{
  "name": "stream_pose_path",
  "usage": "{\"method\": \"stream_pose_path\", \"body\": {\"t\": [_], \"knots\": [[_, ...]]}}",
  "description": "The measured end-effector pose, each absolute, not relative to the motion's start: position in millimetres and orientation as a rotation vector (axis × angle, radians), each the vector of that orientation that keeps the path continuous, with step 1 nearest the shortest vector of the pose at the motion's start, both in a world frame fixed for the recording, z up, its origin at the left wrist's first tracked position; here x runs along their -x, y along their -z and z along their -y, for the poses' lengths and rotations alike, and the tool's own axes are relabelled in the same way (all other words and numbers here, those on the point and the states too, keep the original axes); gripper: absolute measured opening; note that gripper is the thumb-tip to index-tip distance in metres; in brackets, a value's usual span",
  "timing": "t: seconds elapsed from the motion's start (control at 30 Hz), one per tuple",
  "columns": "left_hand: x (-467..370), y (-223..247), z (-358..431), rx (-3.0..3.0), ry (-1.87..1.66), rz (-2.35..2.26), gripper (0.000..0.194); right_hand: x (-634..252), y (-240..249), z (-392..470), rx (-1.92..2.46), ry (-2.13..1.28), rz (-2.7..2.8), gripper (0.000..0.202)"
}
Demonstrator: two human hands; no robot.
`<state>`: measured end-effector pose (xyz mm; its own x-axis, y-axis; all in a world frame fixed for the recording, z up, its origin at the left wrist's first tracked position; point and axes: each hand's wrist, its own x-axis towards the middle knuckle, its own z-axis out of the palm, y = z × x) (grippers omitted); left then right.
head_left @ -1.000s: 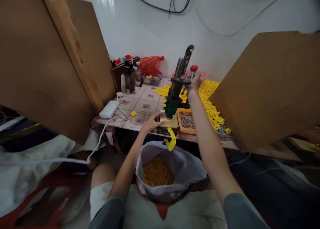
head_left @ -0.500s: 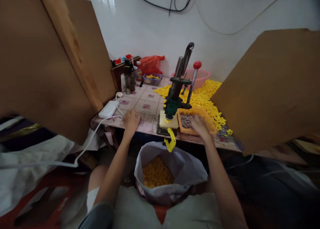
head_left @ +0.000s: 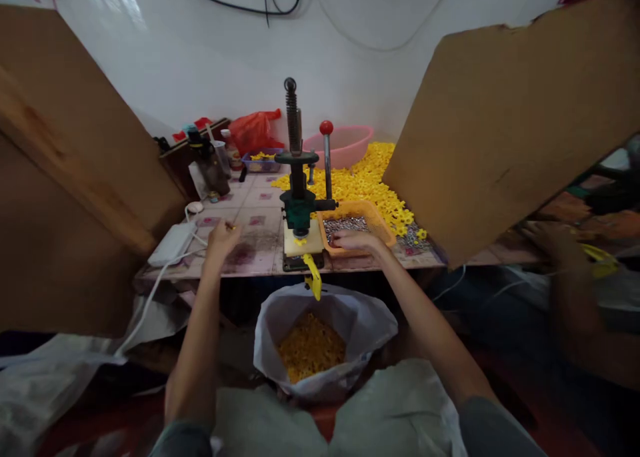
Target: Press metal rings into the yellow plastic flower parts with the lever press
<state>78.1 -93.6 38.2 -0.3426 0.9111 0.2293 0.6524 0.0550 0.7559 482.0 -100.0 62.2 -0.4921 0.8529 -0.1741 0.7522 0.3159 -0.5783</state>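
My left hand (head_left: 221, 240) is over the tabletop left of the hand press, fingers bent together around a small dark and yellowish bit too small to name. My right hand (head_left: 356, 240) reaches into the orange basket (head_left: 384, 234), its fingers closed and dipped among small metal parts (head_left: 345, 224); what they grip is hidden. Between my hands stands the green hand press (head_left: 299, 210) with a red-knobbed lever (head_left: 327, 128). A small yellow piece (head_left: 300, 242) sits under its head on a pale block (head_left: 316, 238). From the front edge a yellow chute (head_left: 313, 277) hangs down.
Below the chute, a white sack (head_left: 367, 330) holds many yellow pieces (head_left: 313, 347). Loose yellow pieces (head_left: 370, 180) heap behind the basket, near a pink basin (head_left: 340, 147). Cardboard panels (head_left: 500, 124) flank the table. A white power strip (head_left: 173, 244) lies left; another person's arm (head_left: 570, 277) shows right.
The view has swung right, so everything sits further left. My right hand's fingers have shifted left and lowered into the metal parts. A small bit now shows at my left fingertips.
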Motion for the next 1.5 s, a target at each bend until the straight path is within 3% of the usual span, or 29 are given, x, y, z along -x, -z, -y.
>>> {"method": "stream_pose_path", "body": {"t": [0.13, 0.37, 0.5, 0.7, 0.87, 1.27, 1.4, 1.5], "knots": [[-142.5, -28.4, 101.0, -1.134, -1.608, -1.382, 0.030, -482.5, -59.4, 104.7, 1.581, -0.741, 2.306, 0.029], [-193.3, -2.8, 115.7, -1.215, -1.639, -1.130, 0.071, -471.6, -64.6, 131.3, 1.368, -0.245, 1.992, 0.031], [-186.5, -5.2, 117.2, -1.437, -1.475, -1.024, 0.058, -433.5, -64.0, 143.4, 1.300, -0.013, 2.121, 0.022], [-183.5, -7.4, 116.8, -1.545, -1.294, -1.027, 0.058, -405.5, -59.4, 166.0, 1.290, 0.152, 2.269, 0.017], [-180.2, -9.8, 119.9, -1.618, -1.169, -0.897, 0.054, -416.6, -67.6, 175.1, 0.984, 0.250, 2.319, 0.025], [-179.9, -6.4, 121.5, -1.632, -1.146, -0.852, 0.049, -411.1, -72.8, 186.8, 0.935, 0.536, 2.467, 0.034], [-181.9, -7.9, 121.2, -1.632, -1.173, -0.867, 0.049, -414.9, -125.7, 144.4, 1.028, 0.381, 1.630, 0.038], [-182.4, -11.1, 122.2, -1.645, -1.177, -0.898, 0.050, -405.8, -196.0, 56.4, 1.215, 0.039, 1.297, 0.061]]}}
